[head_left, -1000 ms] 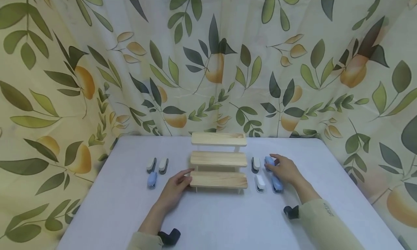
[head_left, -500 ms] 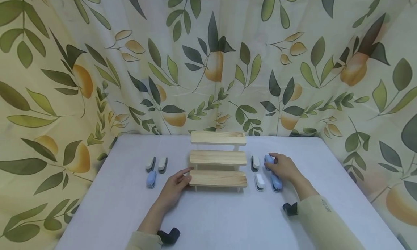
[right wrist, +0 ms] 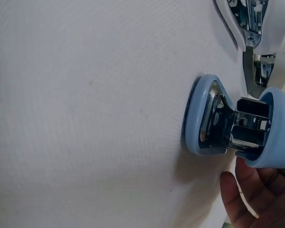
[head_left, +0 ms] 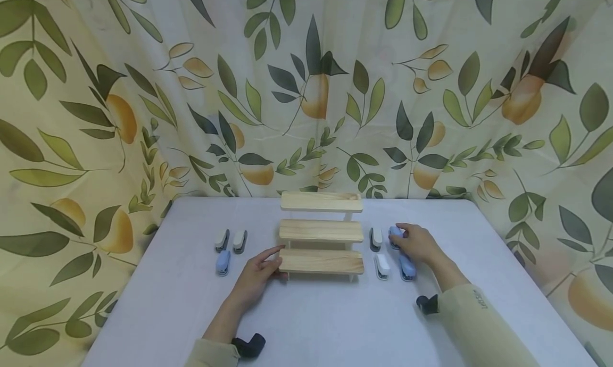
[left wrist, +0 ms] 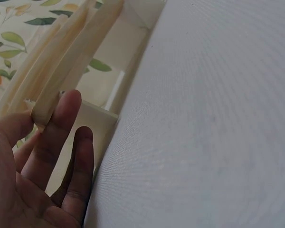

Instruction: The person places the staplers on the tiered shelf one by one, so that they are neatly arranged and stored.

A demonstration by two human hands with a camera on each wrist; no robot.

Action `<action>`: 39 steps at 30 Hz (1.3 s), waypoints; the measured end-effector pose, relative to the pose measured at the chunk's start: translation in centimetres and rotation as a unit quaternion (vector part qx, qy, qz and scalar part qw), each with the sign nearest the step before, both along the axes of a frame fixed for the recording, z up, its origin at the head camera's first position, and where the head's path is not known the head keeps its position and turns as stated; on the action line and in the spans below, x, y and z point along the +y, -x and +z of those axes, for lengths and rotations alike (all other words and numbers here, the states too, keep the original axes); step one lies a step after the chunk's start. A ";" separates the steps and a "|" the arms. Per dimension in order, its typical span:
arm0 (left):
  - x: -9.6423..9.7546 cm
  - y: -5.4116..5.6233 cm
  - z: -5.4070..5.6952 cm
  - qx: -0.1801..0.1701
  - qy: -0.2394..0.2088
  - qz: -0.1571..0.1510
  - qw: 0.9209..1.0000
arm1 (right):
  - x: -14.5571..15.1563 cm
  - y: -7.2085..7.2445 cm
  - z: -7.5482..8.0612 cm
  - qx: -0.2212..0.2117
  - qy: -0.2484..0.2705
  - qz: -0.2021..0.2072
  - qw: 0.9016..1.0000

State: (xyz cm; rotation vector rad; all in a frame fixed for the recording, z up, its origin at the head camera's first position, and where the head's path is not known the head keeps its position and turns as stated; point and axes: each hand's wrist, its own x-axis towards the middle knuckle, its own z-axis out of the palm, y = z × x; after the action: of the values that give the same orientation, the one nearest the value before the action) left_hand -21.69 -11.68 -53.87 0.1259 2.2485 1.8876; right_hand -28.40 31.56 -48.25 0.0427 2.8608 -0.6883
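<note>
At the centre of the table stands a three-tier wooden display shelf (head_left: 321, 261). My left hand (head_left: 253, 279) grips the left end of its lowest board (left wrist: 48, 107), thumb on one face and fingers on the other. On the right side, my right hand (head_left: 421, 244) pinches the far blue stapler (head_left: 395, 232) between thumb and fingers, partly covering it. Just nearer lies another blue stapler (head_left: 407, 268); in the right wrist view a blue stapler (right wrist: 280, 135) overlaps my fingers. To their left are a white stapler with a dark base (head_left: 376, 238) and an all-white stapler (head_left: 382, 266).
Left of the shelf, two white staplers (head_left: 240, 241) lie side by side with a blue stapler (head_left: 222, 262) in front of them. A white cloth covers the table (head_left: 316, 324). A leaf-and-fruit patterned curtain (head_left: 306, 159) hangs behind and along both sides.
The head view has shifted slightly. Both hands stay at the same places, the left on the shelf board and the right at the far blue stapler.
</note>
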 end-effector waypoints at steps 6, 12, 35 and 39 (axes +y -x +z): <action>-0.1 -0.1 0.1 -0.001 -0.008 -0.006 1.000 | 0.2 0.1 -0.1 0.006 0.005 0.007 1.000; -0.3 -0.2 0.0 -0.004 -0.018 -0.014 1.000 | 0.5 0.2 -0.4 0.009 0.009 0.008 1.000; -0.2 -0.1 0.0 0.000 -0.006 -0.016 1.000 | 0.0 -0.3 1.2 0.045 0.011 -0.001 0.999; -0.2 0.0 0.2 0.002 -0.004 -0.014 1.000 | -0.2 -0.2 1.6 0.054 0.021 -0.005 0.998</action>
State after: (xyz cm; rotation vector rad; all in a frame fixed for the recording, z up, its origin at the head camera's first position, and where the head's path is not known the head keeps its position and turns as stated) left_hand -21.65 -11.92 -53.71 0.1608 2.2300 1.8839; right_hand -28.25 31.34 -46.69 0.0136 2.9486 -0.7754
